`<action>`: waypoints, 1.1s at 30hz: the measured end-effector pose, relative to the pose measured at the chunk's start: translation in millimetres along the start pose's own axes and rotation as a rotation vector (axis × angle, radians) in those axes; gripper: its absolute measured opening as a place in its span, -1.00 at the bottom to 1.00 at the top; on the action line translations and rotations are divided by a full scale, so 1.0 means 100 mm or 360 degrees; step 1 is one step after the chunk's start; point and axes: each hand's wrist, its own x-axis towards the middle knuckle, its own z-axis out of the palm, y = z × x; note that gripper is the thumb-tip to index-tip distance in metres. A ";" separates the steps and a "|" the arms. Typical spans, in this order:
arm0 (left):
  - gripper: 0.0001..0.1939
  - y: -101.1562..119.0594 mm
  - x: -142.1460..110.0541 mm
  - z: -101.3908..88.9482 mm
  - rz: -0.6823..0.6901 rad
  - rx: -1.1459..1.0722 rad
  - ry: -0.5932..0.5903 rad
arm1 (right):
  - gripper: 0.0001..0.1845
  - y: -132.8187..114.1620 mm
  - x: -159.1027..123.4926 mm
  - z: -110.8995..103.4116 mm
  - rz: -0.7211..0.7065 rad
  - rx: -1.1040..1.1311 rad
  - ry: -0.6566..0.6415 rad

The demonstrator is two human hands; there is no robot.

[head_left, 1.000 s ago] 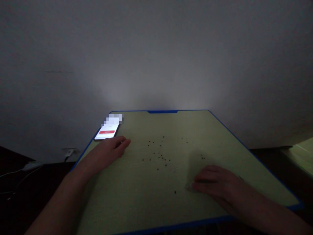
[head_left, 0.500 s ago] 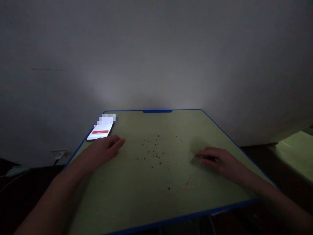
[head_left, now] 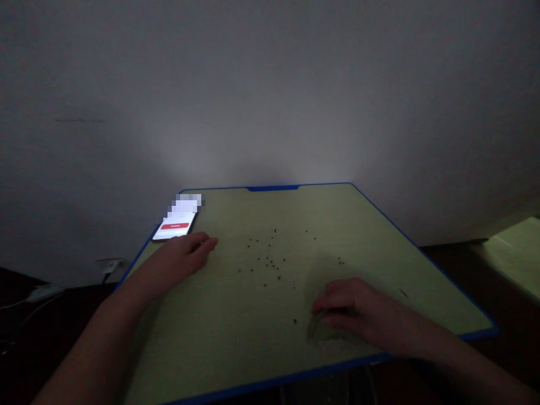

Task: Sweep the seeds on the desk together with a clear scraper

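Starting at the far left corner of the tabletop point(head_left: 379, 236), a phone point(head_left: 175, 229) is lying face up, its screen glowing. Just beside it the left hand point(head_left: 185, 256) is resting palm down, fingers point(head_left: 206, 246) lying loosely together and holding nothing. Across the middle of the tabletop, small dark specks point(head_left: 270, 261) are lying scattered. Toward the near right edge, the right hand point(head_left: 358, 312) is pressing down, fingers point(head_left: 327, 306) curled together over a faint pale smear point(head_left: 314, 332); whether they are pinching anything, I cannot tell.

Dark specks point(head_left: 270, 261) scattered mid-table
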 end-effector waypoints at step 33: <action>-0.54 0.12 -0.07 -0.04 0.0009 0.0028 0.0048 | -0.61 0.57 -0.12 -0.23 0.0923 -0.0509 0.0744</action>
